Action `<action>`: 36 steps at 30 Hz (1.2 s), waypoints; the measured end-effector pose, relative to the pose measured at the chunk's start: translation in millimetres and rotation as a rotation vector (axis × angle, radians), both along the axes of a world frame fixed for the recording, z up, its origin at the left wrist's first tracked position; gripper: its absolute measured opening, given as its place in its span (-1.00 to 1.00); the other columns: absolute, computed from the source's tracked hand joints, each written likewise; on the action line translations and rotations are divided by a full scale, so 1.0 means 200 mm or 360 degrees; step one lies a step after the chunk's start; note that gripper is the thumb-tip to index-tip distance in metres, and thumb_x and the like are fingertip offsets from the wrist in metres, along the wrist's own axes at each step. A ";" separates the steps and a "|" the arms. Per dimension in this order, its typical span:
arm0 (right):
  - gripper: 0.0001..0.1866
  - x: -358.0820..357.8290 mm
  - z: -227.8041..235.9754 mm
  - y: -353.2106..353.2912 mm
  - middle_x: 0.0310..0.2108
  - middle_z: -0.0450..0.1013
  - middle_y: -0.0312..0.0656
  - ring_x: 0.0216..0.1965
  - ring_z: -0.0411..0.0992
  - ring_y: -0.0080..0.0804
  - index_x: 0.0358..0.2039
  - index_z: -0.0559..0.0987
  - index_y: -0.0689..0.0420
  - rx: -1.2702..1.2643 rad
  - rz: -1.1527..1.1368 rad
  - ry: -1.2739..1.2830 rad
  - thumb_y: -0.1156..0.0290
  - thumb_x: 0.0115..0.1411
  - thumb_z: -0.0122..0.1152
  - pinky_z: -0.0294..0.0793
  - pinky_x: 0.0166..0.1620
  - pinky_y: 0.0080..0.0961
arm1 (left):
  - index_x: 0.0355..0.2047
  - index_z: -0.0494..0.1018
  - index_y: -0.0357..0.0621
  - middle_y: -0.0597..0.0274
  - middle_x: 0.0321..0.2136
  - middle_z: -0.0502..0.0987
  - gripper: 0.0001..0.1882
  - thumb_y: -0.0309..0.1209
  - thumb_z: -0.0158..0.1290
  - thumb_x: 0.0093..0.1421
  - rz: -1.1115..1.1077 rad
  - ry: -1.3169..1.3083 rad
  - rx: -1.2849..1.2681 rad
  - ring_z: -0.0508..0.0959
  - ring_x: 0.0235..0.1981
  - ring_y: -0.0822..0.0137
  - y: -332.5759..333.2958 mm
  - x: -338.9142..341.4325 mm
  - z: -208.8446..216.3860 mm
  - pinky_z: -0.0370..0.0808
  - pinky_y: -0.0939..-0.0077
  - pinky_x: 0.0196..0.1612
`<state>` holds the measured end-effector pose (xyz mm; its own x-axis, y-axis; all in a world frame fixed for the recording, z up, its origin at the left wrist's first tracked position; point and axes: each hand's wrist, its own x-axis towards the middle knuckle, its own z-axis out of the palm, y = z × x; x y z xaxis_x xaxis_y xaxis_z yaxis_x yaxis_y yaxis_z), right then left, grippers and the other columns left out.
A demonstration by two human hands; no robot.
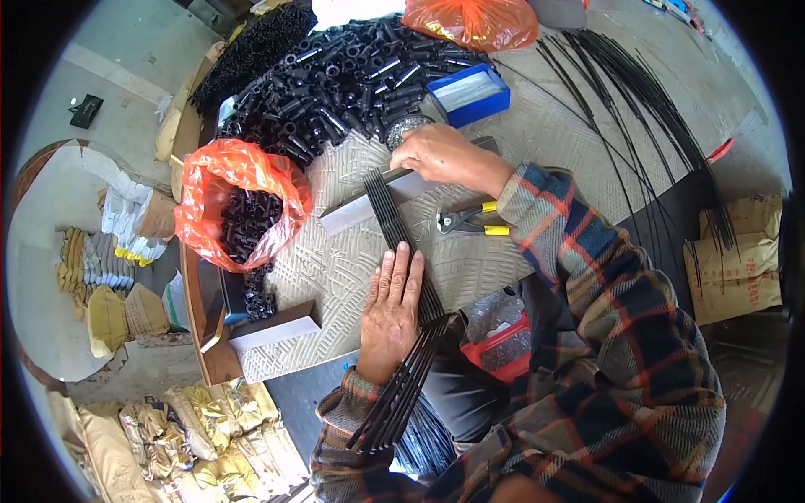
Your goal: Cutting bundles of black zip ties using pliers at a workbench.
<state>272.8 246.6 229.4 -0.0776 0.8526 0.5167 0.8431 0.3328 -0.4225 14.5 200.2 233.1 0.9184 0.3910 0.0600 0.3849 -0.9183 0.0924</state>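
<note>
My left hand (pixel 391 306) lies flat, fingers stretched out, along a row of thin black rods (pixel 388 210). The rods run side by side over the table, and their far ends rest across a grey metal angle bar (pixel 348 214). At the far end of that bar, my right hand (pixel 444 155) has its fingers drawn together beside a small round container (pixel 404 126) of tiny shiny pieces. Whatever its fingertips pinch is hidden. Cutting pliers (pixel 470 220) with yellow grips lie between the rods and my right forearm.
Black tubular parts (pixel 335 84) are heaped at the back, next to a blue box (pixel 470 94). An orange-red plastic bag (pixel 194 180) of black parts stands at left. Another angle bar (pixel 277 327) lies near the front edge. Long black rods (pixel 646 92) spread over the right side.
</note>
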 end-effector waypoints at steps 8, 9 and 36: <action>-0.91 0.01 -0.03 0.01 -0.51 0.43 -0.16 -0.40 0.44 -0.15 -0.46 0.56 0.05 -0.0063 -0.0039 -0.0029 0.47 0.02 0.09 0.39 -0.36 -0.24 | 0.21 0.00 -0.22 -0.03 0.23 -0.01 -0.33 -0.30 -0.13 0.10 -0.0011 -0.0046 -0.0051 0.03 0.25 0.04 0.00 0.02 -0.02 0.00 0.18 0.24; -0.91 0.02 -0.04 0.00 -0.51 0.43 -0.15 -0.40 0.44 -0.15 -0.45 0.56 0.05 -0.0090 -0.0057 -0.0044 0.48 0.02 0.09 0.40 -0.36 -0.25 | 0.21 0.00 -0.22 -0.03 0.23 -0.01 -0.33 -0.30 -0.13 0.10 -0.0031 -0.0050 -0.0064 0.03 0.25 0.04 0.00 0.03 -0.03 0.00 0.18 0.24; -0.97 -0.06 0.03 0.07 -0.43 0.39 -0.25 -0.36 0.45 -0.21 -0.46 0.44 0.09 0.0024 0.0068 -0.0094 0.45 0.07 0.08 0.38 -0.41 -0.32 | 0.20 0.06 -0.15 -0.03 0.22 0.03 -0.08 0.18 -0.03 -0.04 0.0000 -0.0137 -0.0036 0.02 0.25 0.02 0.00 0.00 0.02 0.01 0.19 0.23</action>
<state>259.8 260.7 235.3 -0.1447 0.8400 0.5230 0.8512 0.3751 -0.3670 15.0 199.2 237.1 0.9102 0.3933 0.1298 0.3748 -0.9155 0.1461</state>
